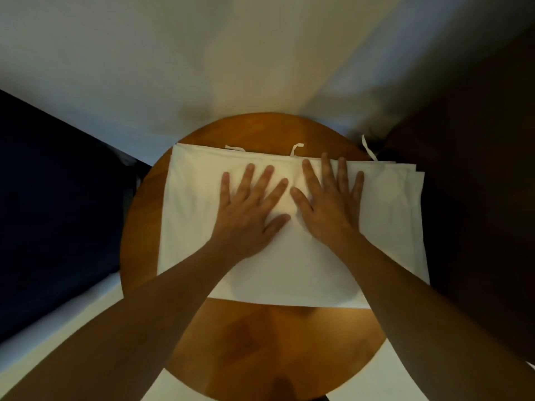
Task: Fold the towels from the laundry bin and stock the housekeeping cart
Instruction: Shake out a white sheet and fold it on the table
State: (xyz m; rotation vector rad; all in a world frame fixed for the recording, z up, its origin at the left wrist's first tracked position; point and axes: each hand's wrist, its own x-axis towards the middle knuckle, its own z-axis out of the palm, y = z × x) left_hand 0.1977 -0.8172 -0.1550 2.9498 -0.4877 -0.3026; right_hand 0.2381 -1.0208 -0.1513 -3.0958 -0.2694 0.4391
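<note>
While you look straight down from the head camera, a folded white towel (292, 227) lies flat on a round wooden table (260, 337), covering most of its far half. Its right edge reaches past the table's rim, and there the stacked layers of the fold show as thin stepped edges. Three short white ties or tags (369, 147) poke out along the towel's far edge.

Both your hands rest palm down on the towel, side by side near its far edge. Your left hand (249, 209) has its fingers straight and spread wide, thumb angled toward the other hand. Your right hand (330, 204) lies the same way, fingers fanned and flat, just beside the left, the two nearly touching. Neither hand grips any cloth; both press on it. Your bare forearms cross the near part of the table.

A pale wall (202, 68) stands behind the table. A dark blue surface (58, 198) lies to the left, a dark brown one (477, 169) to the right.
</note>
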